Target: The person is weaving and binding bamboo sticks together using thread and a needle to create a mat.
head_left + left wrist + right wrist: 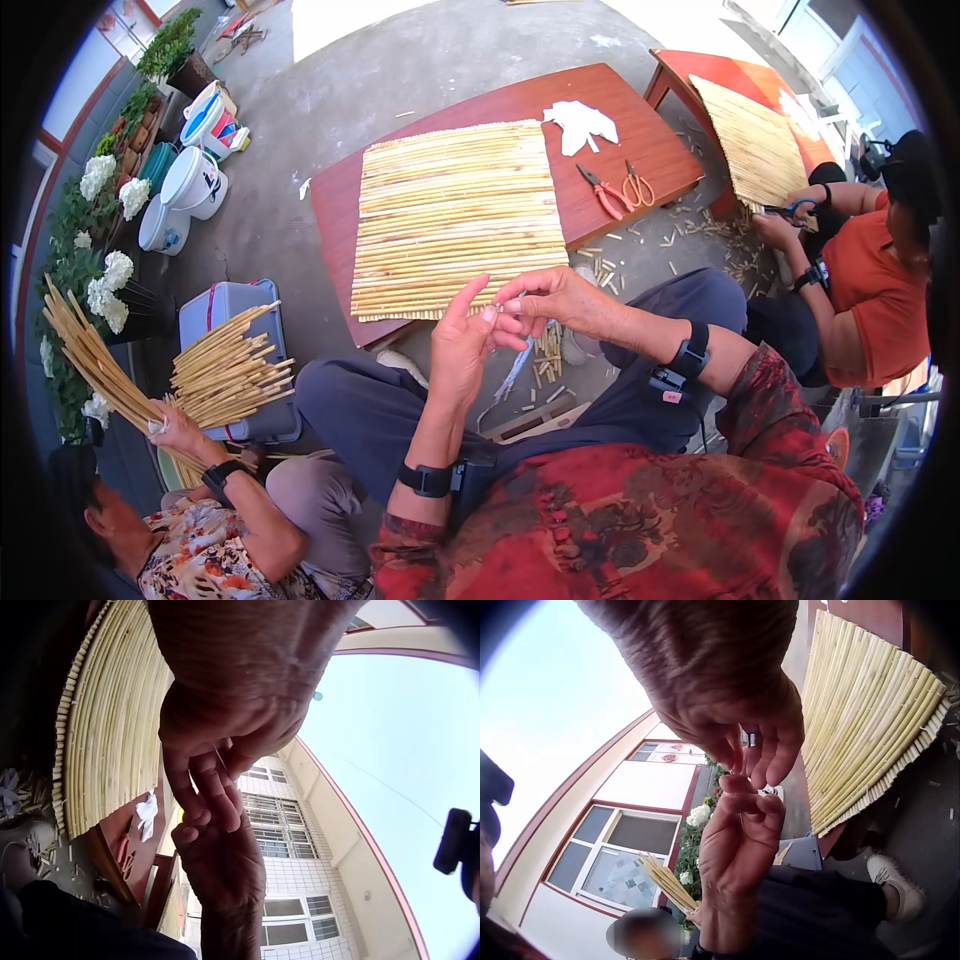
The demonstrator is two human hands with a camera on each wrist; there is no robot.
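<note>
My left hand (462,335) and right hand (565,300) meet fingertip to fingertip above my lap, close to the near edge of a mat of pale stalks (455,220). A thin needle-like piece (742,825) shows along the left hand's fingers in the right wrist view. With thumb and forefinger the right hand (761,754) pinches right at the left fingertips; what it holds there I cannot tell. The mat's stalks lie side by side on a red-brown table (625,100), their ends lined up along its edge (64,735).
Red-handled pliers (605,192), scissors (637,185) and a white cloth (580,125) lie right of the mat. Cut stalk bits (548,360) litter the floor. A person on the left holds stalks (100,350) beside a grey bin (285,340); another, right, trims a second mat (750,140).
</note>
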